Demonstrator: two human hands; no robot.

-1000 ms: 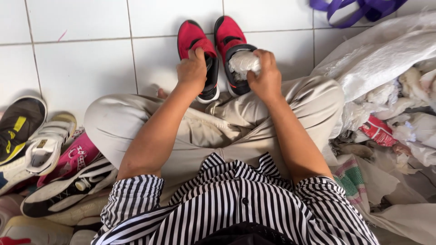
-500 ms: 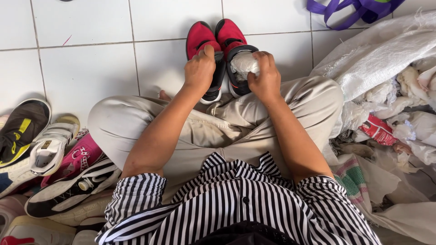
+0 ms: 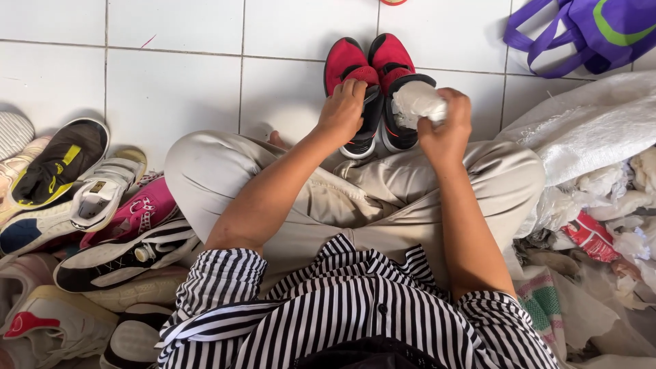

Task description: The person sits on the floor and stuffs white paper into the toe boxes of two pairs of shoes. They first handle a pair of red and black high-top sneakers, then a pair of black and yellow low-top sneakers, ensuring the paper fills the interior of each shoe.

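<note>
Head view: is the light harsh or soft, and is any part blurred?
Head view: soft, even daylight; faint shadows beside the red and black fabric shoes on the glossy white floor tiles; the right hand and its white crumpled paper look sharp.

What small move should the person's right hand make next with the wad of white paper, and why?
Probably press the wad of white paper deeper into the right-side red shoe. The right hand grips the wad, which bulges above the shoe's opening, while the left hand rests on the other red shoe beside it on the tiled floor.
</note>
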